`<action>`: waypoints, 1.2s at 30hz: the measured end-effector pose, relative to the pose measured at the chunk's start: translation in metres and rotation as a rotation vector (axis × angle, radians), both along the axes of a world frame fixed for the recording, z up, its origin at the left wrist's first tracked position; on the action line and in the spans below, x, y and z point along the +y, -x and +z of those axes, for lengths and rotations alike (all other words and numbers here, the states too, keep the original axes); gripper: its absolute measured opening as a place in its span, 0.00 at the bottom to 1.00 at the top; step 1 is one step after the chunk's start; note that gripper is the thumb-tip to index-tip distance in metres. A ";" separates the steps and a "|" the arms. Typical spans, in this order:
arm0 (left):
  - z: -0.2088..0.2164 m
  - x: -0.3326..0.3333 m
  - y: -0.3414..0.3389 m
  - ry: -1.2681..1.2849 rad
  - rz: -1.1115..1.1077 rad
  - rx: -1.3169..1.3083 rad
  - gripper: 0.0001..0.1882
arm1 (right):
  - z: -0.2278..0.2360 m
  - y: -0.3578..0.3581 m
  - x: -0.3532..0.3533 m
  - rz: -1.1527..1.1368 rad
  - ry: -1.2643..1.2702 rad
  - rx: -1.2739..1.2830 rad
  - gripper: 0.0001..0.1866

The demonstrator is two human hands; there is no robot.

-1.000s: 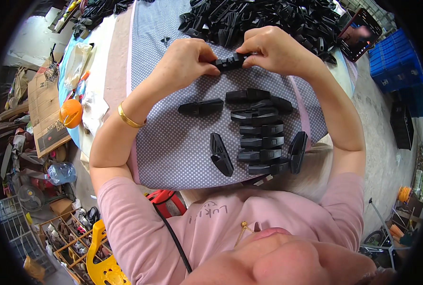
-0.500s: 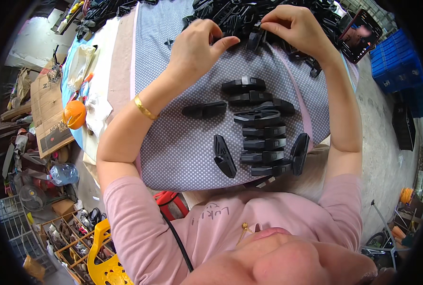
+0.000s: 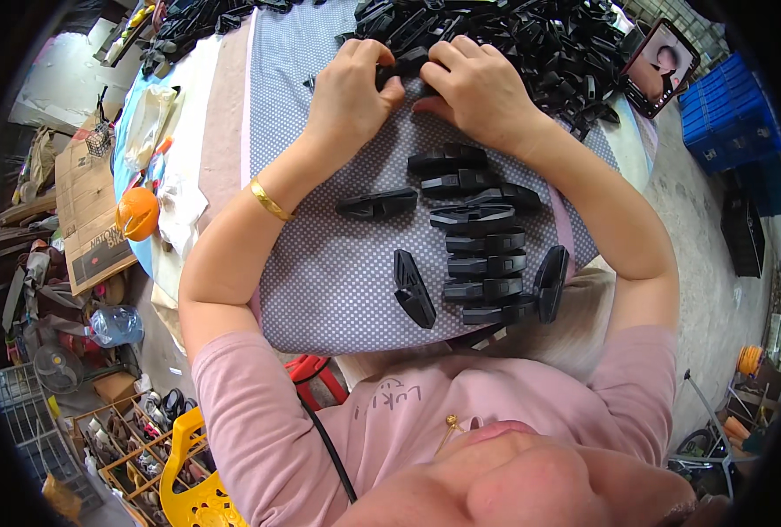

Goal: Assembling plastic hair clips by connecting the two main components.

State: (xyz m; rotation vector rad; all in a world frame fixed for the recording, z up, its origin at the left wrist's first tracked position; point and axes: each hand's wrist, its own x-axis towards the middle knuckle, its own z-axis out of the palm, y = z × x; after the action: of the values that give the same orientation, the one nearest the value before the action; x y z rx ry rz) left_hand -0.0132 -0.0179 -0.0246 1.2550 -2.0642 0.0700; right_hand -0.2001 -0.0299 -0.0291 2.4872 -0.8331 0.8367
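Note:
Between my two hands, at the near edge of a heap of black plastic parts (image 3: 531,53), is one elongated black plastic part (image 3: 405,63). My left hand (image 3: 352,92) is closed around its left end. At its right end my right hand (image 3: 482,95) has its fingers bent and pinched, with the thumb tucked below. Much of this part is hidden by my fingers. Closer to me, a column of several similar black parts (image 3: 485,265) lies stacked side by side on the dotted grey cloth (image 3: 320,290). Single parts lie beside the column, one (image 3: 377,204) to its upper left, another (image 3: 414,290) lower left, a third (image 3: 552,284) to its right.
A phone (image 3: 661,68) with a lit screen leans at the table's far right, near blue crates (image 3: 731,114). Along the left edge sit a partly peeled orange (image 3: 137,213) and white plastic bags (image 3: 179,211). A yellow chair (image 3: 182,474) and red stool (image 3: 320,382) stand below.
My right hand has come left and down from the heap to meet my left hand at the black part. My left hand has shifted slightly, its thumb now bent in. The column is nearly unchanged.

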 end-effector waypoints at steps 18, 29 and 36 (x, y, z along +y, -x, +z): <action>0.022 0.032 -0.002 -0.414 -0.060 -0.083 0.13 | 0.013 0.015 -0.003 0.081 -0.064 -0.184 0.13; 0.032 0.028 -0.007 -0.556 -0.113 -0.071 0.13 | 0.020 0.023 0.002 0.293 -0.516 -0.077 0.13; 0.032 0.026 -0.006 -0.606 -0.040 -0.068 0.12 | 0.020 0.025 0.006 0.136 -0.339 0.011 0.13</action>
State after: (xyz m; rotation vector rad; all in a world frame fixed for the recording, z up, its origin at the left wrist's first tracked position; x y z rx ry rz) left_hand -0.0069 0.0082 0.0070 1.5710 -2.2516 -0.5780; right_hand -0.2252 -0.0242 -0.0090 2.8689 -0.8708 0.7797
